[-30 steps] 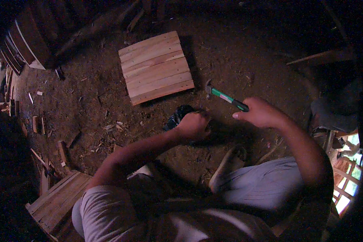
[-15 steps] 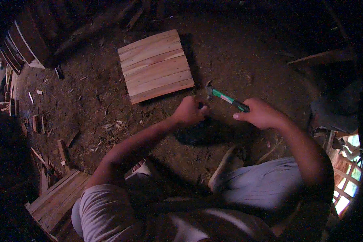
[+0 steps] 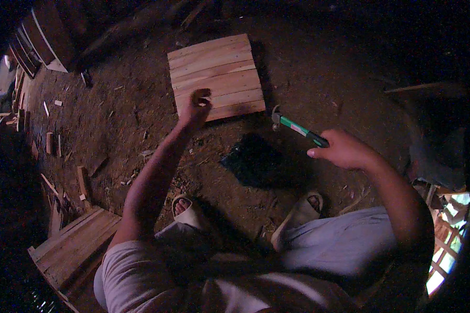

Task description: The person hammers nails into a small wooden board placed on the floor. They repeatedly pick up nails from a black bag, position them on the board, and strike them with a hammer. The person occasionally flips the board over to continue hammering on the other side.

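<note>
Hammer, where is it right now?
In the head view, the hammer is right of centre, held in the right grip, its head just off the near right corner of the wooden panel.

Your hammer (image 3: 300,129) has a dull metal head (image 3: 276,118) and a smooth handle (image 3: 310,136) that looks like plastic or rubber. You see bare, matt wood with visible grain in the slatted panel (image 3: 219,73). The bag (image 3: 253,161) before you looks like thin, crinkled plastic, faintly glossy. Your trousers (image 3: 344,229) and sleeve (image 3: 136,271) are matt, creased cloth; the ground (image 3: 115,130) is rough, matt earth.
</note>
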Tool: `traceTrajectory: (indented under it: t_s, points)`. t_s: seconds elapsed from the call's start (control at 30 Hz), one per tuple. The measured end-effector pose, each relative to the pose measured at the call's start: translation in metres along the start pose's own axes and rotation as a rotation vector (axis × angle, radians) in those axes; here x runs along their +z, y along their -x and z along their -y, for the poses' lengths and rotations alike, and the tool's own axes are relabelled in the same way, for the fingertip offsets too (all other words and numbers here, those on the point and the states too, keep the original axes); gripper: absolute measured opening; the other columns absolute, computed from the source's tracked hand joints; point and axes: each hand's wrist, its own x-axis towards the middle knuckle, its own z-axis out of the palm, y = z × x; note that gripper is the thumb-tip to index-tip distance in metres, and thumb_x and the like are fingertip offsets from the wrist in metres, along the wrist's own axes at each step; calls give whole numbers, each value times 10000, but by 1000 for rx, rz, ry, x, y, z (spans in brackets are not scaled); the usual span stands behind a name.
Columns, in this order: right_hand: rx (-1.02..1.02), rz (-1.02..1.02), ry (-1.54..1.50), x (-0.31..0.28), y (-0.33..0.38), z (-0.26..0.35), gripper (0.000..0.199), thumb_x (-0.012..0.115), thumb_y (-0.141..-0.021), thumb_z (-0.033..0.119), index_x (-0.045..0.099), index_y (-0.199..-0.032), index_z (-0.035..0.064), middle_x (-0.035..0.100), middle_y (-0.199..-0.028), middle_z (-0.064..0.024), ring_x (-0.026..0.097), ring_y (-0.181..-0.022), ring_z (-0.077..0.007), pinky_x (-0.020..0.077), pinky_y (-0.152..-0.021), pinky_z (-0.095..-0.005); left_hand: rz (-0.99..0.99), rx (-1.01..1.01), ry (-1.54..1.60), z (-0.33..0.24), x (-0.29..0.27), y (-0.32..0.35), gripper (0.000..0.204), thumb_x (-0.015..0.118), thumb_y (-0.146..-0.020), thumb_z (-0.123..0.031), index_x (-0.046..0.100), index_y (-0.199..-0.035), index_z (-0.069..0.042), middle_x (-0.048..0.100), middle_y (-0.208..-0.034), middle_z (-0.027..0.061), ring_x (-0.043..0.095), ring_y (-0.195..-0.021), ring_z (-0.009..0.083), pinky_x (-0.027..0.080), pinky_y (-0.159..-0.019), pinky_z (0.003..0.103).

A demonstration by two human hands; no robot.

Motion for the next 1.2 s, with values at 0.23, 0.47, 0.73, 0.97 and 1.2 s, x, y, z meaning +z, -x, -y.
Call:
traceTrajectory:
  t_s: [0.23,0.47,0.73,0.97,1.2]
  points:
    - [17,17,6,6,-9,7,391,695,-813,394,564,-775,27,532,-652,-63,511,-619,-146,425,-565,-348,-328,74,43,36,-58,17,302,643,-778,37,604,-1077,13,654,-991,120,637,-885,200,511,-771,303]
    - [-6,65,65,6,-25,19,402,693,-816,402,542,-754,35,502,-629,-32,500,-601,-131,414,-537,-337,-364,14,28,46,-58,30,177,603,-852,-56,660,-1008,5,684,-925,101,640,-813,170,507,-704,300]
    - [-25,85,65,8,-34,27,392,684,-822,406,547,-763,43,496,-624,-27,475,-576,-125,391,-509,-332,-482,12,337,54,-18,41,158,630,-851,-90,688,-978,-17,674,-895,114,652,-814,190,500,-699,301]
    - [-13,38,72,10,-32,16,394,681,-823,408,550,-788,38,503,-634,-35,481,-575,-133,396,-507,-337,-521,183,-159,48,-18,36,190,638,-813,-46,682,-996,-20,678,-946,134,669,-868,220,510,-741,306]
    - [-20,68,59,12,-36,3,369,685,-826,393,532,-800,58,482,-612,-15,469,-516,-117,379,-451,-323,-516,249,-254,32,-17,35,190,625,-832,-48,675,-1013,-16,665,-928,134,662,-823,255,505,-721,309]
